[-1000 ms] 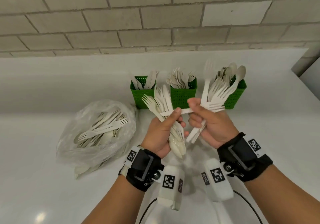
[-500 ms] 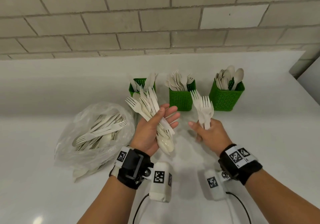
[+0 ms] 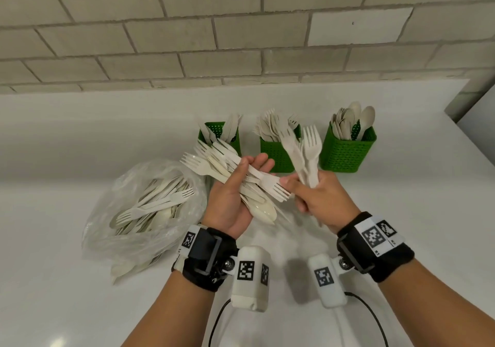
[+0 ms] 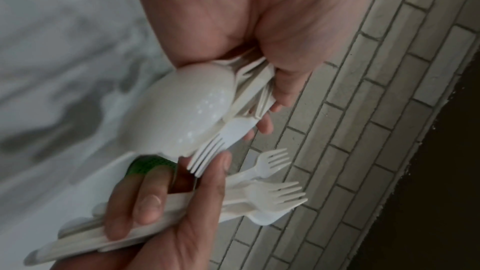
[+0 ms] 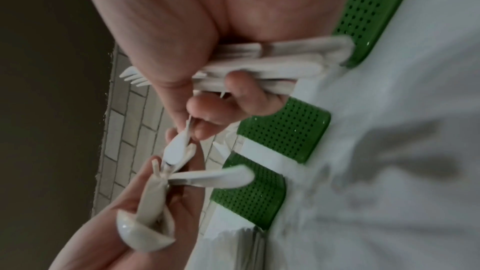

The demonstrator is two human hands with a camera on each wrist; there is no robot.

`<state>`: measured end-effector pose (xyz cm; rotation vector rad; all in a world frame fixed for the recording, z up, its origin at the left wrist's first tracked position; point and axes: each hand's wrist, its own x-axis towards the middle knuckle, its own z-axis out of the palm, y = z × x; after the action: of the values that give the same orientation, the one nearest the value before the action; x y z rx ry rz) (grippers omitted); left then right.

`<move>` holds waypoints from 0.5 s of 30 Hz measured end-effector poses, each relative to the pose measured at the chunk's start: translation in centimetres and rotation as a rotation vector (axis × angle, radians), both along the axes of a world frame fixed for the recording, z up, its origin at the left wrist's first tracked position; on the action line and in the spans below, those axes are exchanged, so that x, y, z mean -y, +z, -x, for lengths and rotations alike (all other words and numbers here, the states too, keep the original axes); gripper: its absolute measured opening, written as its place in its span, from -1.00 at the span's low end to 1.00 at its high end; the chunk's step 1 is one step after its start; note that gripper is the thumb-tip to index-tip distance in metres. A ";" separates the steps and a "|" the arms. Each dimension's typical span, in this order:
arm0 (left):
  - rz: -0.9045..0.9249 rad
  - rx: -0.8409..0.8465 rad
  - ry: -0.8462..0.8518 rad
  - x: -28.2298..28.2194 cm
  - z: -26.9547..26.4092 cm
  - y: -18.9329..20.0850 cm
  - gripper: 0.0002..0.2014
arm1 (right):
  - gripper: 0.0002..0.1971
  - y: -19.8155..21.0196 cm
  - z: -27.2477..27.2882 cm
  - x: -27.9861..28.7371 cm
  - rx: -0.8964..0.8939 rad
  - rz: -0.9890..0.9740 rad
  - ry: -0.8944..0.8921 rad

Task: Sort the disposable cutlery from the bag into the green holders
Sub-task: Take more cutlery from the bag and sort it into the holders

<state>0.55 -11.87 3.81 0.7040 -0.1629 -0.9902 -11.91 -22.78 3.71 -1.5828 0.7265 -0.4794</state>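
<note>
My left hand [image 3: 230,196] grips a mixed bundle of beige cutlery [image 3: 249,199], forks fanning up-left and a spoon bowl [image 4: 187,108] at the lower end. My right hand [image 3: 321,199] holds a few forks [image 3: 308,153] upright in its curled fingers. Its thumb and forefinger pinch the head of one fork [image 3: 276,190] sticking out of the left bundle. Three green holders stand behind: the left holder [image 3: 214,132] has knives, the middle holder [image 3: 277,153] forks, the right holder [image 3: 348,153] spoons. The clear bag [image 3: 144,212] with more cutlery lies at the left.
Everything sits on a white counter [image 3: 401,212] against a grey brick wall [image 3: 241,38]. The counter's right edge runs past the spoon holder. Cables from the wrist cameras trail near the front edge. Both hands hover in front of the middle holder [image 5: 283,130].
Half a second ago the hands were apart. My right hand, still holding its forks, has moved left to the bundle and taken a fork's head between thumb and forefinger.
</note>
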 end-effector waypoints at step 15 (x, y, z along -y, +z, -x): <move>-0.032 -0.072 0.099 0.0 -0.9 0.2 -0.94 | -0.91 1.3 0.5 0.6 0.143 -0.144 -0.178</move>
<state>1.40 -11.89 4.00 0.6986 -0.0491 -0.9237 -12.39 -23.37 5.04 -1.3417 0.7778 -0.6493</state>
